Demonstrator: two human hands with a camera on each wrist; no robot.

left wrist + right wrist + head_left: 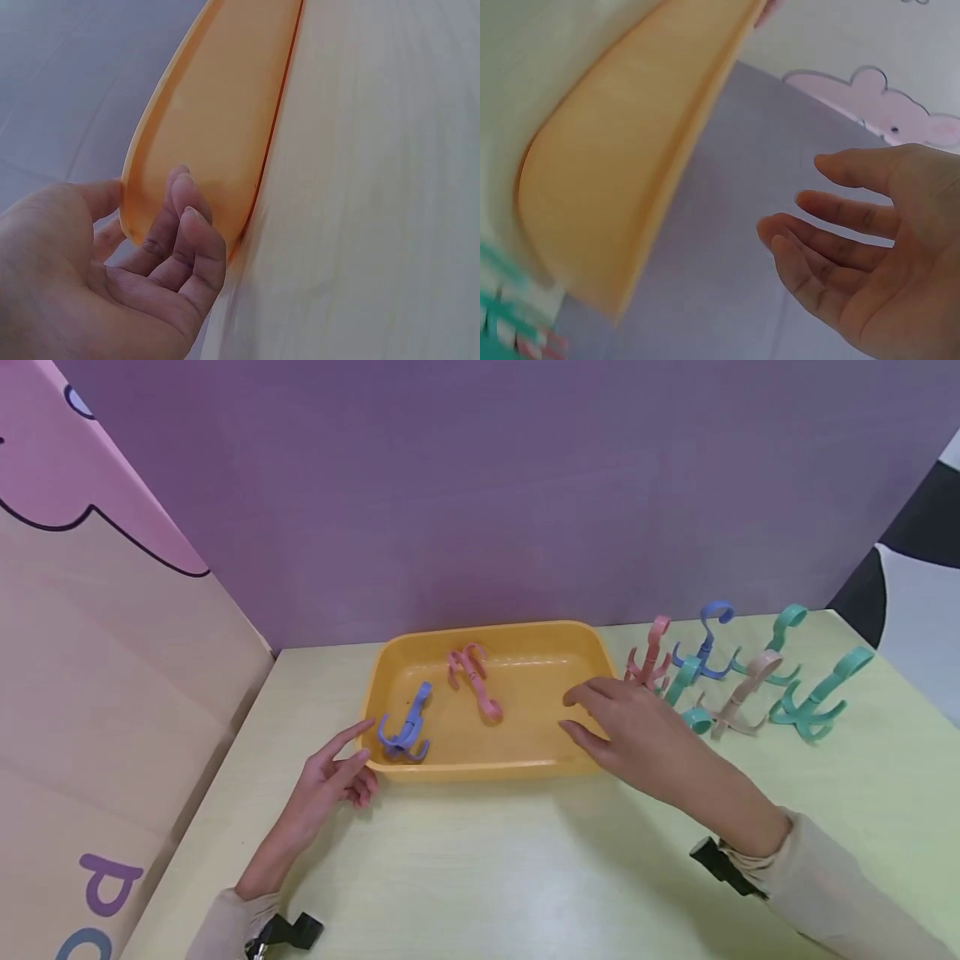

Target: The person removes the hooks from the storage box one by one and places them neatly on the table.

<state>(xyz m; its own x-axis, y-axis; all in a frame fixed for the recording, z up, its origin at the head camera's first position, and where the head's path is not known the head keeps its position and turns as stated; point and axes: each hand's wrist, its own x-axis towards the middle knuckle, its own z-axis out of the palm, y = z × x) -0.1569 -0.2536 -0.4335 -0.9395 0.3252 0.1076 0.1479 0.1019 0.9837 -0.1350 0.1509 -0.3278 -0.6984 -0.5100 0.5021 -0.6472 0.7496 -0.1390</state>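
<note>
A shallow yellow tray [517, 768] lies on the table. My left hand [330, 781] touches its left rim with thumb and index finger, while the other fingers hang loosely curled outside the tray wall. My right hand [645, 739] hovers over the tray's right end, its fingers loosely bent and apart with nothing between them. Inside the tray, a blue plastic multi-prong hook [407, 727] lies at the left and a pink one [476, 681] farther back. The right wrist view shows the right hand [877, 247] apart from the tray.
Right of the tray stand several more plastic hooks: a pink hook [652, 652], a blue hook [707, 643], a beige hook [742, 697] and some green hooks [817, 697]. A purple panel [525, 502] rises behind the table [480, 860], and a printed panel [112, 652] borders the left.
</note>
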